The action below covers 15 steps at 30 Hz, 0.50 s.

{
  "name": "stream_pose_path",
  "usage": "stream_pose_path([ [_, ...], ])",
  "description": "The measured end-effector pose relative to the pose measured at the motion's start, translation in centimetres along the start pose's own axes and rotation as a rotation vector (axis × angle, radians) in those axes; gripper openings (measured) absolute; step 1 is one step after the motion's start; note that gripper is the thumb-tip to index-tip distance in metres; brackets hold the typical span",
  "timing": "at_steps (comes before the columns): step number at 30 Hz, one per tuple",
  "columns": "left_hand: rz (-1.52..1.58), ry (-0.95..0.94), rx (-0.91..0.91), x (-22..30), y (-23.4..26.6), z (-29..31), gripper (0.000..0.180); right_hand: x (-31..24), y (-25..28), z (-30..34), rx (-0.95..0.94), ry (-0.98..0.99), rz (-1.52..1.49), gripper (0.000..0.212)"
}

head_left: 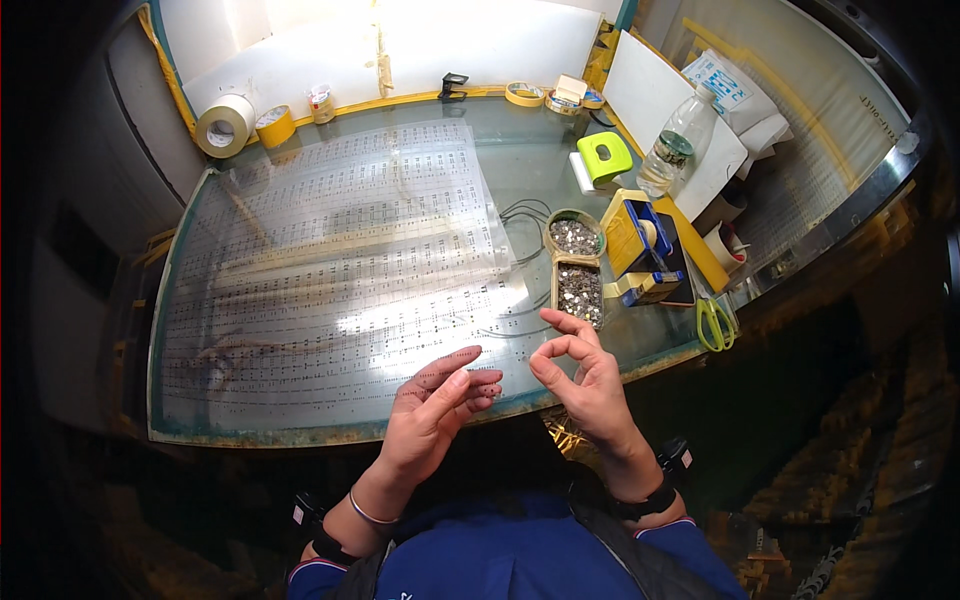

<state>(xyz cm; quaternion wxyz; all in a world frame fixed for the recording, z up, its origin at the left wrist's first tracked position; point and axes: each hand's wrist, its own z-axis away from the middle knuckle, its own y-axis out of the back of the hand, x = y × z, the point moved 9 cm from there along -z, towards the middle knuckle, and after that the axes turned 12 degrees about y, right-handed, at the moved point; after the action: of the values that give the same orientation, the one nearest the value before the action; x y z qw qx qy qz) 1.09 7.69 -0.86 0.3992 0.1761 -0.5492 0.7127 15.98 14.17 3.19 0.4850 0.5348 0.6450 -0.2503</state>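
Near the table's front edge, my left hand (440,405) has its thumb bent over against half-curled fingers. Rows of dark dots show across those fingers, so a clear printed film seems to lie between them and the thumb. To its right my right hand (588,380) is raised, index finger and thumb bent together in a ring. Whatever that pinch holds is too small to tell. Large clear printed sheets (330,250) cover much of the glass table. Beyond my right hand stand a rectangular tray (579,292) and a round tray (576,236), both filled with small shiny pieces.
A yellow and blue tape dispenser (632,240), green hole punch (605,157), green-handled scissors (714,325) and clear bottle (672,150) line the right side. Tape rolls (225,126) stand along the back, with a black clip (453,87). Thin cables (525,212) lie beside the trays.
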Motion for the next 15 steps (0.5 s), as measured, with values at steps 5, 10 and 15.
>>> stream_pose_path([
  [5,0.001,0.001,0.000,0.04,-0.03,0.03,0.033,-0.04,-0.09,-0.02,-0.008,-0.003,-0.034,0.010],
  [10,-0.005,-0.007,-0.013,0.11,-0.16,0.01,0.032,0.19,-0.06,0.02,-0.002,-0.011,-0.018,0.011],
  [15,0.000,-0.007,-0.012,0.09,-0.05,0.01,0.032,0.09,-0.14,-0.06,-0.013,0.030,0.090,0.015],
])
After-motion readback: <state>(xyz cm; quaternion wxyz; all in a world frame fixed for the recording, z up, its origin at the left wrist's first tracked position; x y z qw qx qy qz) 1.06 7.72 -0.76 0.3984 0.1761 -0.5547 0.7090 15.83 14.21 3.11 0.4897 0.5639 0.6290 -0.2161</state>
